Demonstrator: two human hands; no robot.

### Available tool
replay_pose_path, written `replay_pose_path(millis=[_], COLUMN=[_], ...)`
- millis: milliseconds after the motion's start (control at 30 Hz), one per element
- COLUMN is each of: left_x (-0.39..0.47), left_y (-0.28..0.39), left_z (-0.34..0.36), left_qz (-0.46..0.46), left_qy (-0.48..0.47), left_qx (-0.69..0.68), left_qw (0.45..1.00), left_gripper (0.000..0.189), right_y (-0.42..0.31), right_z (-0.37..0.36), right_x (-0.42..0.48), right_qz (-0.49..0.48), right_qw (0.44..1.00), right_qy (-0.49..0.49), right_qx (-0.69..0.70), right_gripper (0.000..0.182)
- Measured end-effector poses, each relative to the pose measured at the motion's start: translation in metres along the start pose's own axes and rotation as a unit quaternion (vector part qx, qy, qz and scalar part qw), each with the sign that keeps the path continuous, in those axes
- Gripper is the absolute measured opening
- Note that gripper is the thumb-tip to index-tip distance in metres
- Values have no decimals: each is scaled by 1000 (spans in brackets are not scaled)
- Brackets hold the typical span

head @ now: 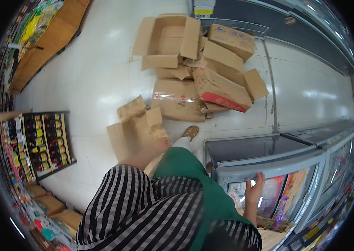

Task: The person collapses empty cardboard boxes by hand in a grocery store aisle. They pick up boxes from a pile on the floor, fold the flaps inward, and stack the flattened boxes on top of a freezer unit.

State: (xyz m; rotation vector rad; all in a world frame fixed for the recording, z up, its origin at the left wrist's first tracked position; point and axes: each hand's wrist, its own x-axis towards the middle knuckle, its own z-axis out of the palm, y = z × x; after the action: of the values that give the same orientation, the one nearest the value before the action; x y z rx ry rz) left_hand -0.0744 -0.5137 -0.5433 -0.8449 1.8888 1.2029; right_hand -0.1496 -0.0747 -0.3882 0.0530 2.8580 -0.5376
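Note:
My left hand (161, 145) is curled on the near flap of an open, empty cardboard box (136, 131), which is tilted beside my left leg; the grip is slightly blurred. My right hand (254, 189) rests with its fingers apart against the grey frame (246, 172) of a chest freezer, over its glass. A green apron (180, 163) and a striped shirt cover my body. One brown shoe (191, 132) shows on the floor past the apron.
Ahead lie an open upright carton (169, 37), a flattened carton (177, 100), a red-edged carton (222, 89) and a printed carton (231, 40). Bottle shelves (48, 141) stand left, a wooden display stand (48, 44) at upper left. Freezers (258, 149) line the right; a grey cabinet edge crosses the upper right.

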Motion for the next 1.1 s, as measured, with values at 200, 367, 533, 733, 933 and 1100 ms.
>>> replay_pose_path(millis=[200,367,533,733,933,1100], left_x=[-8,30,92,203,280,318], left_y=[-31,-86,-23,111,259,311], left_z=[-1,-13,-28,-40,-46,-45], left_qz=[-65,102,-24,215,159,158], left_qy=[33,-19,26,115,108,84], left_qx=[-34,283,16,142,260,444], left_qw=[997,954,999,959,946,878], left_gripper=[31,19,28,45,40,48], right_y=[-2,26,4,-5,-4,-7], right_z=[4,6,9,5,4,1], right_x=[75,111,109,109,109,111], right_qz=[-57,0,-10,3,-20,12], right_qw=[984,983,982,988,989,989], right_qy=[-58,-91,-33,-23,-17,-52], right_qx=[-158,-161,-187,-155,-146,-140], right_gripper=[49,34,22,21,20,27])
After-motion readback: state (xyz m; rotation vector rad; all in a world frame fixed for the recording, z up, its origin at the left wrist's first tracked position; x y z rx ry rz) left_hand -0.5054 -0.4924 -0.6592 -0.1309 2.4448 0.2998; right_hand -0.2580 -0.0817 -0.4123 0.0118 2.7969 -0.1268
